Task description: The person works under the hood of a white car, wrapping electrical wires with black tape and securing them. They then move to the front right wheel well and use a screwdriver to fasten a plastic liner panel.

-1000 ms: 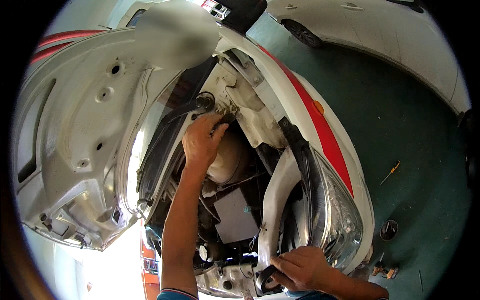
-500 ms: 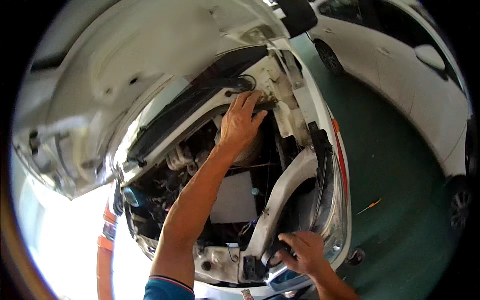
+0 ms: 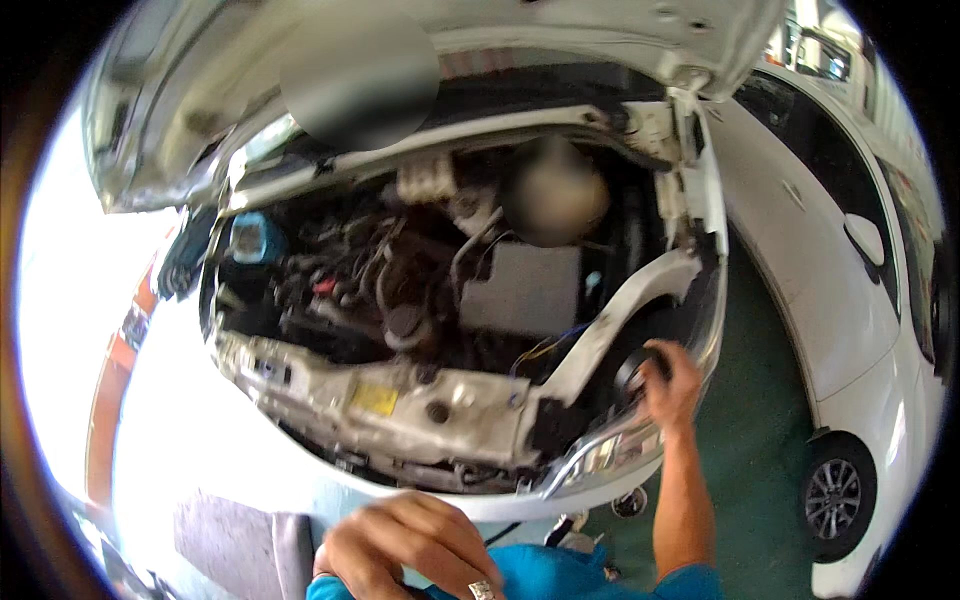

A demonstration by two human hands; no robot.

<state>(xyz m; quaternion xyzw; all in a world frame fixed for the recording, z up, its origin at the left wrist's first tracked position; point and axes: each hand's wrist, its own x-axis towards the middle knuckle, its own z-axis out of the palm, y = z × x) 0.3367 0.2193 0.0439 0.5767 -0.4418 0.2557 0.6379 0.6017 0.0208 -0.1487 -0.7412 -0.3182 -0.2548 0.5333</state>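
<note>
My left hand (image 3: 415, 545) is low in front of my blue shirt, back uppermost and fingers bent. Its fingertips point down and are blurred, so whether it holds anything is hidden. At the right front corner of the open engine bay (image 3: 400, 270), my right hand (image 3: 674, 385) grips a black round, ring-like piece (image 3: 634, 374) between thumb and fingers. That piece sits just behind the headlight (image 3: 610, 447), inside the fender edge; whether it is fixed there I cannot tell.
The raised hood (image 3: 560, 40) hangs over the bay. A grey flat-topped box (image 3: 522, 290) and a blue-capped reservoir (image 3: 255, 238) stand inside it. A white car (image 3: 840, 300) is parked close on the right. A grey mat (image 3: 225, 545) lies at lower left.
My left hand has left the rear of the engine bay and come back to my body. My right hand stays by the headlight with the round piece. The view has swung.
</note>
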